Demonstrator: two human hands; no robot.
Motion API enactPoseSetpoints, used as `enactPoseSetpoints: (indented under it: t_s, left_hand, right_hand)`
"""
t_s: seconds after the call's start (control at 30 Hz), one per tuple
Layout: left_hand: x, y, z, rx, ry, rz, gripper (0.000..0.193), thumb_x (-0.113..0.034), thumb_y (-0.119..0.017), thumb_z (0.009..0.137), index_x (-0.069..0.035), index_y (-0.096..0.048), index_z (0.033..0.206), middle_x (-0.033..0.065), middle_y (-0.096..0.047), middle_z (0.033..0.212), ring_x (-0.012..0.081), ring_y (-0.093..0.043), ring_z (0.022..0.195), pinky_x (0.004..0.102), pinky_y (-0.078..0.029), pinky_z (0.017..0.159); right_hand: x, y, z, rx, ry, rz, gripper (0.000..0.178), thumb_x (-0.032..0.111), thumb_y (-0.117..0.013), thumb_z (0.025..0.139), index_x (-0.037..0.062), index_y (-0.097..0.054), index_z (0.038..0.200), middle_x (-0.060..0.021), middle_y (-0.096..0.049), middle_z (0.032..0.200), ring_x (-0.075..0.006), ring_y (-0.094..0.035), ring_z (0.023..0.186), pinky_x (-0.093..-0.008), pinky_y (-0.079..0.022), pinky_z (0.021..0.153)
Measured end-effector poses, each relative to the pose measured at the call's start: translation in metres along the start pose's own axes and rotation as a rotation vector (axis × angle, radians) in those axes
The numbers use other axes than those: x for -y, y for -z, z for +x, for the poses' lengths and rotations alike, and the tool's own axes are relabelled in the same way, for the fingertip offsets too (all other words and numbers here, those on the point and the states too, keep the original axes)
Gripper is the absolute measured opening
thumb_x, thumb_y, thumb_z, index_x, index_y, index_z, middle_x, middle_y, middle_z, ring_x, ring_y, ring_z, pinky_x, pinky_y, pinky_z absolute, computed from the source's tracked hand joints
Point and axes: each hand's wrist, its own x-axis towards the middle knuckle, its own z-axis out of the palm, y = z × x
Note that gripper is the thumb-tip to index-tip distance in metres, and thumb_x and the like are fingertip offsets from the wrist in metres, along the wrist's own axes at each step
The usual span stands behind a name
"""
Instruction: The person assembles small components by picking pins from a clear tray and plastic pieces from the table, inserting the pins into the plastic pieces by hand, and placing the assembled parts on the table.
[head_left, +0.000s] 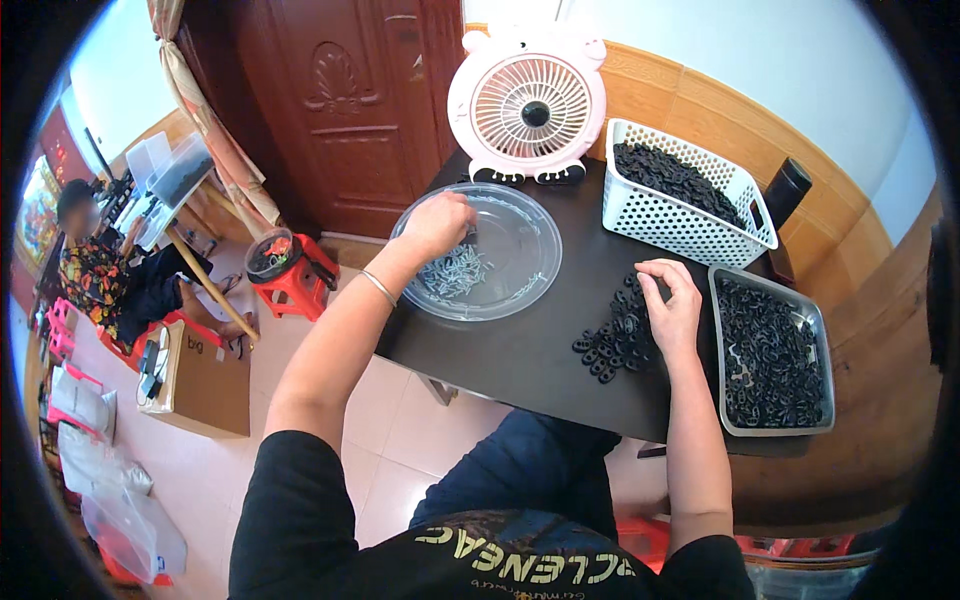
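Note:
My left hand (442,224), with a bangle at its wrist, reaches over a round clear plastic tray (530,278). Its fingers curl down together, and whatever they hold is hidden. Below them in the tray lies a heap of small pale grey-blue pieces (455,272). My right hand (674,305) is at the right side of a loose pile of small black looped pieces (612,338) on the dark table. Thumb and fingertips come together there, and anything between them is too small to make out.
A white perforated basket (665,222) and a shallow grey tray (826,385), both with many black pieces, stand at the right. Behind are a pink fan (535,110) and a black cylinder (787,190). Left are a red stool (290,285), a cardboard box (205,385) and a seated person (100,270).

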Motion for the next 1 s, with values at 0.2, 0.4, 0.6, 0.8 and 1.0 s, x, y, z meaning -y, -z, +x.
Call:
enactPoseSetpoints:
  t_s: [0.2, 0.4, 0.6, 0.8, 1.0]
  left_hand:
    - [-0.001, 0.000, -0.002, 0.017, 0.063, -0.038, 0.011, -0.008, -0.057, 0.068, -0.009, -0.065, 0.076, 0.0085, -0.057, 0.079, 0.0265, -0.056, 0.083, 0.0369, -0.047, 0.073]
    - [-0.003, 0.001, 0.003, 0.078, 0.058, 0.018, 0.012, -0.008, -0.059, 0.065, -0.008, -0.065, 0.076, 0.0088, -0.058, 0.079, 0.0261, -0.057, 0.080, 0.0365, -0.047, 0.071]
    - [0.006, 0.002, 0.009, 0.169, 0.138, -0.239, 0.010, -0.012, -0.061, 0.062, -0.007, -0.064, 0.071, 0.0096, -0.061, 0.072, 0.0253, -0.060, 0.073, 0.0360, -0.048, 0.066]
    - [-0.006, 0.007, 0.022, 0.272, 0.074, 0.017, 0.010, -0.009, -0.062, 0.059, -0.006, -0.062, 0.068, 0.0119, -0.062, 0.072, 0.0284, -0.060, 0.073, 0.0375, -0.048, 0.065]
    - [-0.005, 0.013, 0.028, 0.319, -0.003, 0.022, 0.011, -0.007, -0.061, 0.058, -0.005, -0.059, 0.068, 0.0138, -0.060, 0.069, 0.0310, -0.059, 0.072, 0.0389, -0.048, 0.065]
  right_hand:
    - [-0.001, -0.002, 0.000, 0.009, -0.017, 0.037, 0.009, 0.005, -0.061, 0.074, 0.0042, -0.064, 0.082, -0.0079, -0.060, 0.085, -0.0214, -0.059, 0.081, -0.0288, -0.045, 0.073]
    - [-0.005, -0.003, -0.002, 0.014, -0.011, 0.011, 0.009, 0.005, -0.061, 0.074, 0.0039, -0.063, 0.082, -0.0083, -0.060, 0.085, -0.0212, -0.059, 0.081, -0.0292, -0.045, 0.072]
    - [-0.007, -0.006, -0.003, 0.049, 0.008, 0.018, 0.011, 0.005, -0.061, 0.073, 0.0043, -0.063, 0.085, -0.0086, -0.060, 0.083, -0.0203, -0.059, 0.076, -0.0291, -0.046, 0.070]
    - [-0.010, -0.010, -0.005, 0.070, -0.018, -0.004, 0.018, 0.005, -0.061, 0.073, 0.0045, -0.061, 0.091, -0.0084, -0.060, 0.081, -0.0181, -0.060, 0.074, -0.0287, -0.046, 0.069]
    - [-0.011, -0.007, -0.006, 0.073, -0.031, 0.001, 0.018, 0.006, -0.061, 0.073, 0.0040, -0.060, 0.091, -0.0082, -0.060, 0.080, -0.0171, -0.059, 0.073, -0.0280, -0.046, 0.068]
